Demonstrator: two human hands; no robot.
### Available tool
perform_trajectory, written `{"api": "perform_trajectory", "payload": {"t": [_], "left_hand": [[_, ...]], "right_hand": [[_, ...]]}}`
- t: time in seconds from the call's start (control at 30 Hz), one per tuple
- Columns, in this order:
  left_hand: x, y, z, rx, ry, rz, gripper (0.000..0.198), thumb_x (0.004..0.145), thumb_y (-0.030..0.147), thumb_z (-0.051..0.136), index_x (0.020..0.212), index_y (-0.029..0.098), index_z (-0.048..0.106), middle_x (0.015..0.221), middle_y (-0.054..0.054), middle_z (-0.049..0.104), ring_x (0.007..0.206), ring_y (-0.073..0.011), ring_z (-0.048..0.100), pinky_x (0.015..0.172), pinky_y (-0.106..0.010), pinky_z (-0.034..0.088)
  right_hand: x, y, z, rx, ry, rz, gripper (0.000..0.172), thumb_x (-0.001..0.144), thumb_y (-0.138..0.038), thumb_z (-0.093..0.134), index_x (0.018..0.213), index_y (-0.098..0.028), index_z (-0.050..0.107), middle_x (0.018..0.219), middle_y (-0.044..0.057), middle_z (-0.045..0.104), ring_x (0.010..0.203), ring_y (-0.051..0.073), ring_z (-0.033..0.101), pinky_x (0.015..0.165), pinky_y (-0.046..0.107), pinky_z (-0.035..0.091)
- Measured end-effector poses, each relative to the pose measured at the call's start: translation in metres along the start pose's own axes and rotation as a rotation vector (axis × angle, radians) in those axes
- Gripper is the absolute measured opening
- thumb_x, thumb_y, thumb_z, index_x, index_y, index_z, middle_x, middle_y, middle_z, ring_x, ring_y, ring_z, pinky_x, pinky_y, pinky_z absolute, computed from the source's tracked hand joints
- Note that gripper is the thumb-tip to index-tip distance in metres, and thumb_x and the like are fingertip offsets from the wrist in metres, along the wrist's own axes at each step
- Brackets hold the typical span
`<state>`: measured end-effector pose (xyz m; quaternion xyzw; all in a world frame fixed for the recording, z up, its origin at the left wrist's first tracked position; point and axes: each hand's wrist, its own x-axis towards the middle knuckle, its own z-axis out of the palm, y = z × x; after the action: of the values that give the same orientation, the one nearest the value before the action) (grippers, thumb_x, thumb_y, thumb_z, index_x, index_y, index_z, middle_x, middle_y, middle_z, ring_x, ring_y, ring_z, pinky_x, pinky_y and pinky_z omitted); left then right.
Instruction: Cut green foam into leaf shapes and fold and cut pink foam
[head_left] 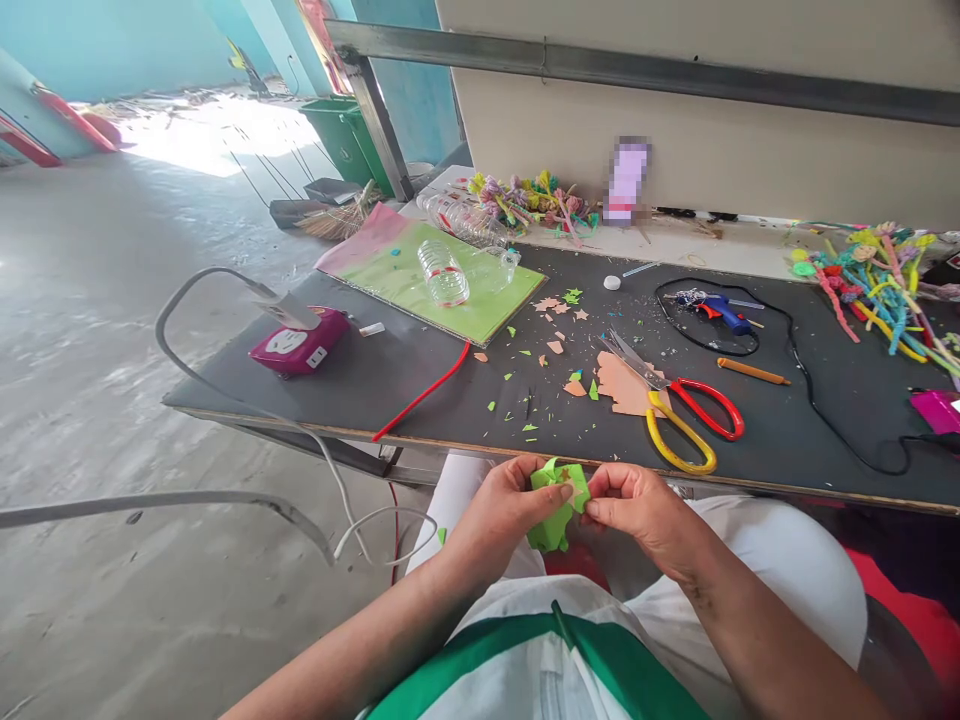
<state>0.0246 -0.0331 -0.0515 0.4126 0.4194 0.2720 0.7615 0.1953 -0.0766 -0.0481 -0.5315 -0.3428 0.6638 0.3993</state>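
Observation:
Over my lap, just off the table's front edge, both hands hold a ragged piece of green paper. My left hand pinches it, the thumb lying across its front near a small brownish star shape. At the paper's right edge, the fingertips of my right hand are closed on it. Scissors with one red and one yellow handle lie partly open on the table, across a cut-up sheet of peach paper. Small green and peach paper scraps are scattered left of them, with a few peach stars farther back.
The dark table carries a green board with plastic bottles on it. A blue glue gun with a black cord and an orange-brown stick lie right. A magenta power block sits left; its grey cable hangs beside me.

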Motion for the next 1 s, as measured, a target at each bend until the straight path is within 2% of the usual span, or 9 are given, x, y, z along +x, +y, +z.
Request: {"api": "perform_trajectory", "payload": {"t": [0.47,0.87,1.0], "left_hand": [[0.0005,0.0006,0.0,-0.047,-0.006,-0.01,0.03,0.066,0.034,0.077,0.078,0.013,0.06,0.062,-0.004,0.067,0.048,-0.013,0.057,0.044,-0.022,0.042],[0.0027,-0.0053,-0.0021,-0.045,-0.001,-0.005,0.028,0.069,0.033,0.076,0.08,0.013,0.06,0.064,-0.003,0.066,0.049,-0.0128,0.057,0.045,-0.022,0.044],[0.0031,-0.0067,-0.002,-0.017,0.021,-0.012,0.03,0.067,0.035,0.077,0.076,0.014,0.057,0.059,0.0,0.063,0.045,-0.0111,0.054,0.042,-0.022,0.043]], "right_hand": [[0.0016,0.0002,-0.0025,-0.036,-0.006,0.012,0.009,0.066,-0.024,0.072,0.07,-0.018,0.066,0.062,-0.002,0.068,0.059,0.012,0.055,0.06,0.025,0.041],[-0.001,-0.0025,-0.002,-0.065,-0.026,0.028,0.009,0.067,-0.023,0.069,0.07,-0.018,0.063,0.062,-0.002,0.067,0.059,0.012,0.055,0.061,0.025,0.041],[-0.0002,-0.0036,-0.0047,-0.149,-0.06,0.017,0.013,0.072,-0.03,0.068,0.075,-0.018,0.062,0.067,-0.003,0.063,0.063,0.013,0.053,0.061,0.026,0.039]]}}
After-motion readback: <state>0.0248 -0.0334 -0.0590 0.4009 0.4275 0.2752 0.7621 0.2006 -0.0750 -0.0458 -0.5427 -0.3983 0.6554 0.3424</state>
